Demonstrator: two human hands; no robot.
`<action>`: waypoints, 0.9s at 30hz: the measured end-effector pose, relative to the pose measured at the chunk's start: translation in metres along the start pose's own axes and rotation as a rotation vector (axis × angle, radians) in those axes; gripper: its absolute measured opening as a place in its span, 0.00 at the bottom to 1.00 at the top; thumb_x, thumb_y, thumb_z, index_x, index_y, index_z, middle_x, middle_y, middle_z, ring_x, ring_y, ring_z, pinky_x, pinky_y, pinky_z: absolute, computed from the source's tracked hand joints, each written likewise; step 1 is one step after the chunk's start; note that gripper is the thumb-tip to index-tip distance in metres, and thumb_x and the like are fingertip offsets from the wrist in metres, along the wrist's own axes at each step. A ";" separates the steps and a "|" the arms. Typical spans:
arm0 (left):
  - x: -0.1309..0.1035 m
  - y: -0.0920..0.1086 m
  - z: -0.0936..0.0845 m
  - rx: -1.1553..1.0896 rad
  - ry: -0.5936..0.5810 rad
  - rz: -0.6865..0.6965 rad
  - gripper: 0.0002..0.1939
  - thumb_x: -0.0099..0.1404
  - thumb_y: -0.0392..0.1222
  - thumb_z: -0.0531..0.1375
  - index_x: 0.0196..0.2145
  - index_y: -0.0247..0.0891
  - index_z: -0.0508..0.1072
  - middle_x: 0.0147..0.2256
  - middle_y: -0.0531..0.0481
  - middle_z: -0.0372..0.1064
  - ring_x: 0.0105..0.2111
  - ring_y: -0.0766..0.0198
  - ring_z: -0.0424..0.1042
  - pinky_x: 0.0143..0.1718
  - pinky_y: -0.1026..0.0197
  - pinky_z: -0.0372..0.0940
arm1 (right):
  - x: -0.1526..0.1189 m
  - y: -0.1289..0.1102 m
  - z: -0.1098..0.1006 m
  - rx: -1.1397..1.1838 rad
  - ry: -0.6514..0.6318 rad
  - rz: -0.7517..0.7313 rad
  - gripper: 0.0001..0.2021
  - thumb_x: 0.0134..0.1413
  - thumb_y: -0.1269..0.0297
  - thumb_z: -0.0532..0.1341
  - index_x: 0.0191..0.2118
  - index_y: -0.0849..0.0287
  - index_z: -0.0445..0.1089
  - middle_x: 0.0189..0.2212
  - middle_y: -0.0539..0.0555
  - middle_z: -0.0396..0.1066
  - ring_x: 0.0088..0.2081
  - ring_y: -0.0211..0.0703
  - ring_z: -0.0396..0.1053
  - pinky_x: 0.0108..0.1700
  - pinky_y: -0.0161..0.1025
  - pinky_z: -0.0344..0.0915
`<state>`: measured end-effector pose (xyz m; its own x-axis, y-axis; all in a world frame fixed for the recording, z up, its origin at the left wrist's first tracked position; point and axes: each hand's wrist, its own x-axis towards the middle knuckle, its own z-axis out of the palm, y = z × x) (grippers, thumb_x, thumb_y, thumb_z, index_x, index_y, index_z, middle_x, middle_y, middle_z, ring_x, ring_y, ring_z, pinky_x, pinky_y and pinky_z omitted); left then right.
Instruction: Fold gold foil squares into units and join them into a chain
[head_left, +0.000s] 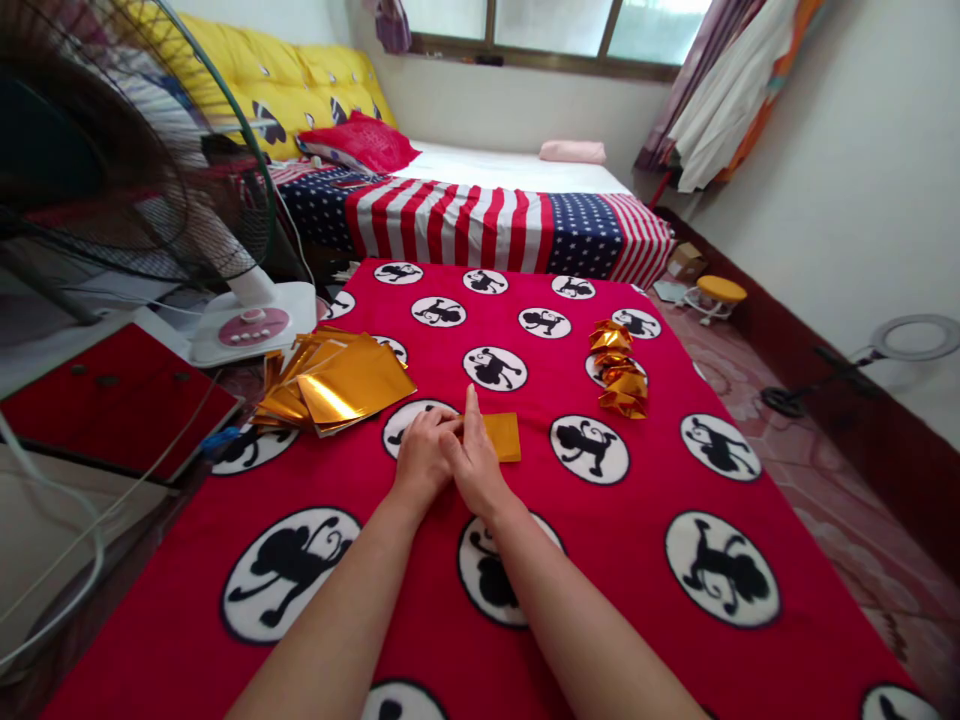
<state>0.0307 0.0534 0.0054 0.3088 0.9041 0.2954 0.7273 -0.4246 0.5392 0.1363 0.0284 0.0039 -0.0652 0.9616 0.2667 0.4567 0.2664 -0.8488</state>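
Note:
A small folded piece of gold foil paper (505, 436) lies on the red cloth, its left part hidden by my hands. My right hand (475, 462) rests edge-on over the paper, fingers stretched out together and pointing away from me. Close against it, my left hand (426, 458) has bent fingers at the paper's left side, seemingly holding it down; the fingertips are partly covered. To the left is a fanned pile of gold foil sheets (356, 378). Several folded gold foil pieces (621, 370) stand in a row at the right.
The red cloth (630, 620) has round monkey prints. A fan (255, 320) on a white base stands at the left, near a dark red panel (112, 395). Beyond is a bed (480, 225); a yellow stool (721, 290) and a ring light (915, 335) are at the right.

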 end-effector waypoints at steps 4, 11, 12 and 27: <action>-0.001 0.001 0.002 0.025 0.015 -0.032 0.10 0.60 0.37 0.61 0.39 0.43 0.79 0.40 0.48 0.72 0.42 0.55 0.68 0.45 0.53 0.63 | 0.001 0.011 -0.014 0.008 -0.041 0.019 0.47 0.59 0.33 0.44 0.71 0.65 0.34 0.69 0.65 0.42 0.69 0.53 0.46 0.67 0.52 0.47; -0.002 0.001 0.006 0.008 0.052 -0.039 0.09 0.58 0.43 0.65 0.38 0.43 0.80 0.40 0.49 0.73 0.42 0.56 0.69 0.46 0.53 0.64 | -0.012 0.028 -0.057 -0.173 -0.157 0.023 0.41 0.64 0.41 0.41 0.71 0.64 0.28 0.71 0.62 0.34 0.71 0.47 0.35 0.68 0.52 0.42; -0.002 0.000 0.006 0.006 0.053 -0.038 0.10 0.57 0.43 0.66 0.38 0.43 0.80 0.40 0.49 0.73 0.42 0.56 0.69 0.46 0.52 0.64 | -0.015 0.028 -0.063 -0.238 -0.204 0.003 0.40 0.65 0.43 0.41 0.71 0.64 0.28 0.71 0.61 0.33 0.71 0.46 0.34 0.69 0.52 0.41; -0.001 0.054 0.015 -0.294 -0.322 0.300 0.35 0.69 0.59 0.49 0.68 0.41 0.49 0.69 0.41 0.44 0.69 0.53 0.43 0.68 0.46 0.43 | -0.035 0.031 -0.061 -0.829 -0.280 -0.078 0.37 0.61 0.51 0.54 0.70 0.64 0.44 0.70 0.62 0.35 0.71 0.54 0.33 0.69 0.56 0.30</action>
<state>0.0787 0.0302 0.0222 0.6828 0.6905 0.2385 0.3899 -0.6205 0.6804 0.2072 -0.0011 -0.0042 -0.2885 0.9527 0.0959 0.9322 0.3023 -0.1992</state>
